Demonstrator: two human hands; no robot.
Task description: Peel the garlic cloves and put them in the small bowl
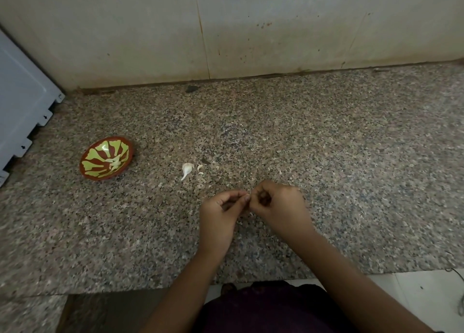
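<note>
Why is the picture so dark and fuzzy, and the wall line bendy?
In the head view the light is dim and flat, no glare; its wide-angle lens bows the wall's bottom edge; the left hand and right hand look soft, so the pale bit they pinch is hard to make out; the small bowl is sharper.

The red-and-green small bowl (pixel 100 154) holds pale peeled cloves (pixel 115 164), and one white unpeeled clove (pixel 187 170) lies well to its right.

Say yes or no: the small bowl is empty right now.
No, pale garlic pieces already lie inside the small bowl on its right side.
</note>
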